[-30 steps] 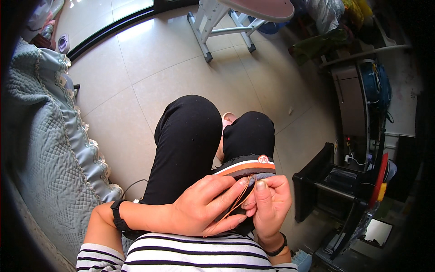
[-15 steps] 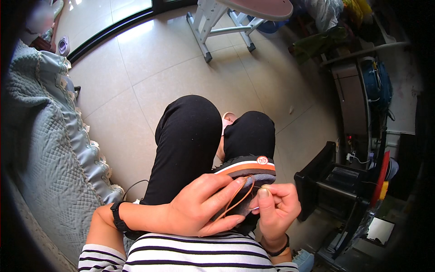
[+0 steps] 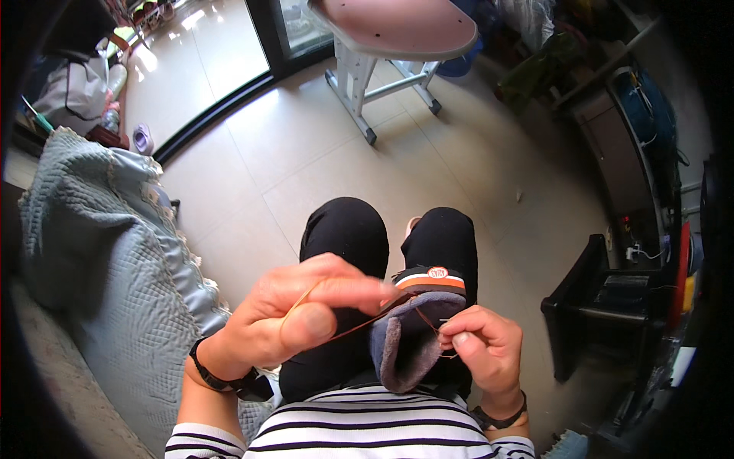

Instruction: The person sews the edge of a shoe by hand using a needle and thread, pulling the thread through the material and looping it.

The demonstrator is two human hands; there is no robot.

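Observation:
On my lap rests a slipper (image 3: 398,348) with grey fleece lining, a dark edge and an orange-and-white striped sole side bearing a round label. Brown thread (image 3: 358,328) runs from its rim to my left hand (image 3: 302,300), looping round the thumb side. That hand is open, its fingers stretched toward the slipper and somewhat blurred, the thumb apart. To the right of the opening, my right hand (image 3: 485,346) is closed in a pinch on thread coming from the rim. A thin dark sliver shows by its fingertips, too small to name for certain.
A quilted light-blue cover (image 3: 115,252) with lace trim drapes at the left. Ahead stands a pink-topped stool (image 3: 397,27) with white legs on the tiled floor. A black stand (image 3: 585,314) is at the right, with a shelf unit (image 3: 615,153) behind it.
My left hand has lifted off the slipper and moved left, drawing the thread out. The slipper's fleece opening now shows more. My view has shifted, showing more of the stool.

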